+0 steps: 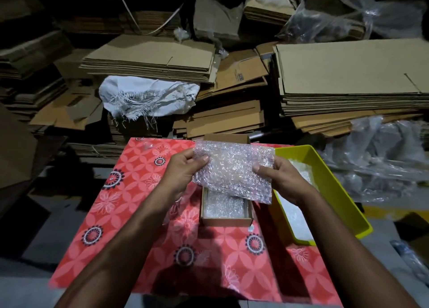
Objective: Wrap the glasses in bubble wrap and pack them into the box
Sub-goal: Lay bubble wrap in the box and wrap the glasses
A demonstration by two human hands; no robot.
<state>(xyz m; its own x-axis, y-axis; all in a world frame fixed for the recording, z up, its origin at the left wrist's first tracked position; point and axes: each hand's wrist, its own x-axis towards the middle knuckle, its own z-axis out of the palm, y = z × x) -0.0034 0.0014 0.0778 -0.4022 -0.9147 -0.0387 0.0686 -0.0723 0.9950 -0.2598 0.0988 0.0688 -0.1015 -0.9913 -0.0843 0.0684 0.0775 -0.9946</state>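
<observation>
fingers (199, 158) of both hands pinch bubble wrap (232, 172) above box (226, 220).

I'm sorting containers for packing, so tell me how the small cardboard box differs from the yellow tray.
The small cardboard box is brown with straight walls; the yellow tray is bright plastic-looking with a flared rim. The box is clearly smaller and sits on the red patterned cloth; the tray is larger and juts past the cloth's right edge. The box lies partly under the bubble wrap sheet in the hands; the tray is mostly uncovered. Both are open-topped and hold clear wrap.
</observation>
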